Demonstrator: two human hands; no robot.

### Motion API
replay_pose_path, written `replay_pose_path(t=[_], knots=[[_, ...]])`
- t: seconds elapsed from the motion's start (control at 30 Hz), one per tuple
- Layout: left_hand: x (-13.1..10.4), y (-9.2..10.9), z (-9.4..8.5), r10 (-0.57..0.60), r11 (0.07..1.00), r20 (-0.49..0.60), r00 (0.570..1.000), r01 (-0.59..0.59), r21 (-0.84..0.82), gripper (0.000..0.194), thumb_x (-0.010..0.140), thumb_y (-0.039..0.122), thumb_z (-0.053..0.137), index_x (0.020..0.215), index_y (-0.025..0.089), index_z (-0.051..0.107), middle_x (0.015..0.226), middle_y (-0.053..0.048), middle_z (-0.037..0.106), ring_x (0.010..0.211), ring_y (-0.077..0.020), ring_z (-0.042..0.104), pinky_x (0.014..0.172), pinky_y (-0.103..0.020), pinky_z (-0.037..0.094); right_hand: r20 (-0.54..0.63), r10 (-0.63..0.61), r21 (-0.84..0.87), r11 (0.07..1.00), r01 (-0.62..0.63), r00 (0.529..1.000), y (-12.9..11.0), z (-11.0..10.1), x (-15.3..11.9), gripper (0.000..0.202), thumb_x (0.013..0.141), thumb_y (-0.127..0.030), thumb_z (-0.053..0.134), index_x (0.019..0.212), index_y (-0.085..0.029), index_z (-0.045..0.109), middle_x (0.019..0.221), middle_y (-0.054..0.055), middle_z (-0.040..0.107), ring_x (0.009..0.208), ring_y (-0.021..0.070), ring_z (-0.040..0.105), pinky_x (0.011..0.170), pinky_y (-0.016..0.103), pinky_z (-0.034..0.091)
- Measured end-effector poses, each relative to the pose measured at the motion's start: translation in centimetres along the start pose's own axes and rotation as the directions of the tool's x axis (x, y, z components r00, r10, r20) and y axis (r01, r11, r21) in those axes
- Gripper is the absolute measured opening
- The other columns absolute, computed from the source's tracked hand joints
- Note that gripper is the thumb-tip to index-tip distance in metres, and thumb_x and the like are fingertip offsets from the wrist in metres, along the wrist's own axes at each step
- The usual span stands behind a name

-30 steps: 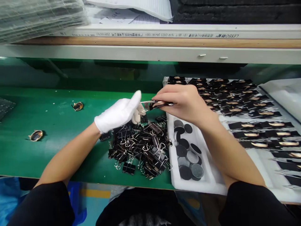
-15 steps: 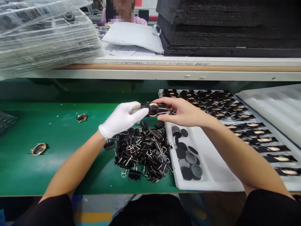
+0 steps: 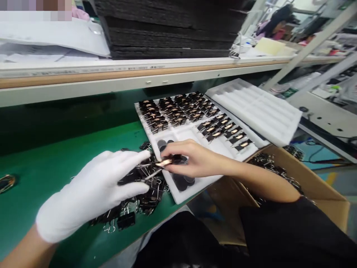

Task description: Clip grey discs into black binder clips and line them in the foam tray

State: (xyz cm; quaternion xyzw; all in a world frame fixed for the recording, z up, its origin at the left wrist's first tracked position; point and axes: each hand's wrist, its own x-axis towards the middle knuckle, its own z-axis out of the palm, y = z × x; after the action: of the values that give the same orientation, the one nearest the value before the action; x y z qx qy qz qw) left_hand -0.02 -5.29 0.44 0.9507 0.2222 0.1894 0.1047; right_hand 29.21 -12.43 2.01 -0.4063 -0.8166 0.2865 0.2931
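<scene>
My right hand (image 3: 192, 158), bare, pinches a watch-like part with black binder clips (image 3: 165, 162) on it, above the near left corner of the white foam tray (image 3: 174, 193). My left hand (image 3: 103, 186), in a white glove, has its thumb and fingers apart around empty space, just left of that part. Under the left hand lies a heap of black binder clips (image 3: 126, 220) on the green table. Dark round discs (image 3: 182, 182) sit in the tray, partly hidden by my right hand. Behind them, rows of clipped parts (image 3: 178, 108) fill the tray's far compartments.
A white foam sheet (image 3: 256, 108) leans at the tray's right. A cardboard box (image 3: 331, 210) of binder clips stands at the lower right. A shelf edge (image 3: 111, 80) crosses above, bearing black sheets (image 3: 173, 29). One round gold-rimmed part (image 3: 7, 182) lies far left.
The view has turned right. My left hand has let go of the clipped part and opened; my right hand still holds it, now over the tray's edge.
</scene>
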Motion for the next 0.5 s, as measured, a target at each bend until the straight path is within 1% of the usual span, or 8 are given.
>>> replay_pose_path(t=[0.07,0.13,0.2,0.27,0.3,0.37,0.43,0.5], knots=[[-0.3,-0.6,-0.1,0.017,0.997,0.006,1.000,-0.017,0.081,0.059,0.102,0.061,0.055,0.157,0.039,0.051,0.142,-0.002,0.073,0.117,-0.0301,0.074,0.098,-0.044,0.058,-0.038,0.025,-0.085,0.996,-0.028,0.999,0.4,-3.1,-3.2,0.011,0.098,-0.022,0.069,0.108,-0.021,0.073,0.102,0.005,0.078,0.092,0.0181,0.073,0.084,0.031,0.056],[-0.5,-1.6,-0.2,-0.029,0.991,-0.024,0.999,0.032,0.132,0.057,0.103,0.061,0.051,0.157,0.041,0.050,0.149,0.001,0.069,0.124,-0.0305,0.072,0.105,-0.047,0.056,-0.127,0.044,-0.252,0.965,-0.075,0.991,1.9,-6.9,-6.6,0.013,0.096,-0.030,0.073,0.107,-0.022,0.076,0.111,0.010,0.074,0.105,0.0234,0.071,0.094,0.039,0.057],[-0.5,-2.6,-0.3,-0.073,0.987,-0.043,0.996,0.078,0.137,0.053,0.102,0.063,0.051,0.151,0.042,0.056,0.147,0.004,0.070,0.124,-0.0297,0.072,0.105,-0.047,0.057,-0.179,0.129,-0.442,0.875,-0.196,0.975,4.2,-10.3,-9.9,0.020,0.094,-0.042,0.075,0.103,-0.024,0.079,0.124,0.015,0.068,0.119,0.0316,0.066,0.102,0.052,0.054],[-0.3,-3.3,-0.3,-0.092,0.987,-0.043,0.995,0.097,0.129,0.051,0.101,0.065,0.051,0.146,0.043,0.060,0.144,0.006,0.072,0.122,-0.0289,0.073,0.104,-0.047,0.058,-0.198,0.300,-0.588,0.725,-0.358,0.933,6.8,-12.5,-12.9,0.025,0.094,-0.048,0.073,0.103,-0.027,0.083,0.141,0.017,0.060,0.136,0.0433,0.054,0.106,0.068,0.046],[-0.2,-3.5,-0.3,-0.096,0.987,-0.038,0.995,0.100,0.127,0.050,0.101,0.066,0.051,0.144,0.043,0.061,0.142,0.006,0.073,0.122,-0.0284,0.073,0.103,-0.046,0.059,-0.180,0.368,-0.627,0.671,-0.395,0.912,8.0,-13.0,-14.1,0.025,0.094,-0.049,0.072,0.102,-0.028,0.084,0.146,0.018,0.057,0.140,0.0473,0.050,0.105,0.073,0.043],[0.1,-3.6,-0.2,-0.094,0.988,-0.028,0.995,0.097,0.123,0.049,0.101,0.066,0.050,0.143,0.043,0.062,0.138,0.007,0.075,0.120,-0.0273,0.074,0.102,-0.045,0.059,-0.156,0.451,-0.668,0.608,-0.430,0.879,10.2,-13.1,-15.9,0.025,0.095,-0.048,0.070,0.102,-0.029,0.085,0.156,0.017,0.049,0.145,0.0512,0.042,0.106,0.076,0.039],[0.3,-3.4,-0.1,-0.083,0.989,-0.031,0.996,0.086,0.118,0.047,0.102,0.065,0.050,0.142,0.043,0.063,0.137,0.007,0.075,0.118,-0.0263,0.075,0.102,-0.043,0.060,-0.175,0.468,-0.680,0.579,-0.450,0.866,11.9,-12.4,-16.8,0.025,0.095,-0.047,0.070,0.102,-0.029,0.086,0.161,0.017,0.044,0.148,0.0520,0.038,0.106,0.075,0.038],[0.4,-3.2,-0.1,-0.072,0.991,-0.032,0.997,0.076,0.110,0.046,0.103,0.064,0.051,0.140,0.042,0.064,0.136,0.008,0.076,0.117,-0.0256,0.076,0.103,-0.042,0.061,-0.209,0.447,-0.695,0.557,-0.454,0.869,13.2,-11.7,-17.2,0.025,0.095,-0.046,0.071,0.101,-0.027,0.086,0.163,0.018,0.041,0.148,0.0523,0.037,0.105,0.073,0.038]])
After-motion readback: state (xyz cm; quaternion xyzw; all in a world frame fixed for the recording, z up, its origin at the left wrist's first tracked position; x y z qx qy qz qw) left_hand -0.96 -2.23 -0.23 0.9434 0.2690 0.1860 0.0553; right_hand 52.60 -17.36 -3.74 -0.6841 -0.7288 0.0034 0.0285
